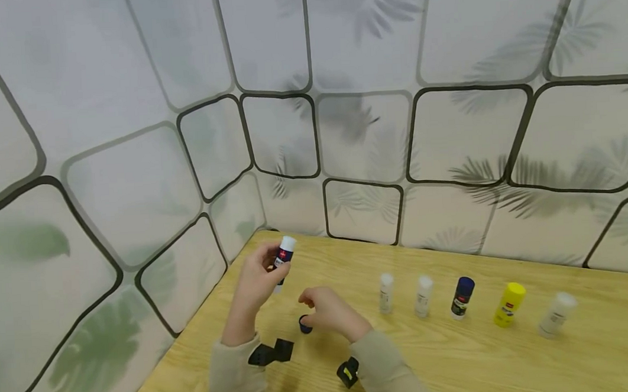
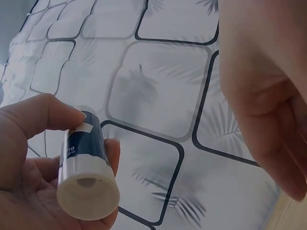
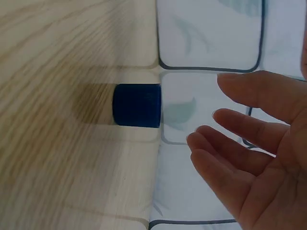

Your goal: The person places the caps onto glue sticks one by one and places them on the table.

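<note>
My left hand (image 1: 256, 276) grips a glue stick (image 1: 283, 257) with a dark blue label, raised over the far left of the table. Its white end (image 2: 88, 194) faces the camera in the left wrist view, with thumb and fingers wrapped round the barrel. A small dark blue cap (image 3: 137, 105) stands on the wooden table below and left of my right hand (image 1: 331, 313). In the right wrist view the right hand's fingers (image 3: 225, 165) are loosely bent, apart from the cap, and nothing lies between them.
To the right stands a row of glue sticks: white ones (image 1: 385, 293), one with a navy cap (image 1: 462, 298), a yellow one (image 1: 509, 305) and another white one (image 1: 557, 314) at the end. A patterned curtain (image 1: 364, 134) borders the table's back and left edges.
</note>
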The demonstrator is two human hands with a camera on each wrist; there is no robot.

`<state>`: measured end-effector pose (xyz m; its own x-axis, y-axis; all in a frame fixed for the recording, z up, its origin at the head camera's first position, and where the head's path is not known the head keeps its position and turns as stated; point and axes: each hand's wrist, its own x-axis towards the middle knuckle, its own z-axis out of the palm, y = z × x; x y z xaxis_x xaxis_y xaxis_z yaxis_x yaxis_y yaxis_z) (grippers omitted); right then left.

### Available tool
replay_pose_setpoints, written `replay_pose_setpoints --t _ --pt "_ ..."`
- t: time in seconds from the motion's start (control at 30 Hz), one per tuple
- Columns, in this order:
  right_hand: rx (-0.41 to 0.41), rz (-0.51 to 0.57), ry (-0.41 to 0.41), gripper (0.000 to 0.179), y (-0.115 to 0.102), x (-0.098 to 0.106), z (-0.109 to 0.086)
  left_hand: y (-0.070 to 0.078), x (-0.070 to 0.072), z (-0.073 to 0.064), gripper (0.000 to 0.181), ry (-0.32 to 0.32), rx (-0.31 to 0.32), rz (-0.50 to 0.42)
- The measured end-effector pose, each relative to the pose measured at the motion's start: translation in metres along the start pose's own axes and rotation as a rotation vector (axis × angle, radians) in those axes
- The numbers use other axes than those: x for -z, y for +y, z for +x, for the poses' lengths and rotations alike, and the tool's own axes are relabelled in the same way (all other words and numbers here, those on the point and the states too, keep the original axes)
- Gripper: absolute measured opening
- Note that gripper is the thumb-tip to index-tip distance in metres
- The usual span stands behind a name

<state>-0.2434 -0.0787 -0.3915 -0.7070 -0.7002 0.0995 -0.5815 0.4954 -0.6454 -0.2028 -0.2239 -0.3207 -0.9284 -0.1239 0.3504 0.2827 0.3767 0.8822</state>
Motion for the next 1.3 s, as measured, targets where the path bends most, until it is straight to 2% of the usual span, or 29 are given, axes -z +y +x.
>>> replay_pose_setpoints --t 0.17,0.43,0.7,1.07,1.2,1.3 --pt "-0.062 -0.111 -0.071 0.035 0.000 -0.002 0.008 0.001 -0.003 0.001 0.034 -0.016 -0.026 0.030" --pt "-0.100 -0.153 -0.149 0.037 0.004 -0.010 0.016 0.001 -0.006 -0.001 0.034 -0.039 -0.009 0.024" --pt "-0.055 -0.242 -0.171 0.026 0.001 -0.015 0.014 0.000 -0.006 -0.001 0.034 -0.056 -0.007 0.022" --pt "-0.034 -0.236 -0.164 0.018 0.002 -0.013 0.007 0.001 -0.008 -0.002 0.032 -0.081 -0.022 0.053" --pt "-0.025 -0.193 -0.152 0.017 0.007 -0.004 0.003 0.001 -0.008 -0.001 0.032 -0.085 -0.036 0.064" --pt "0.000 -0.147 -0.113 0.018 0.014 0.009 -0.005 0.001 -0.010 -0.001 0.031 -0.089 -0.054 0.067"
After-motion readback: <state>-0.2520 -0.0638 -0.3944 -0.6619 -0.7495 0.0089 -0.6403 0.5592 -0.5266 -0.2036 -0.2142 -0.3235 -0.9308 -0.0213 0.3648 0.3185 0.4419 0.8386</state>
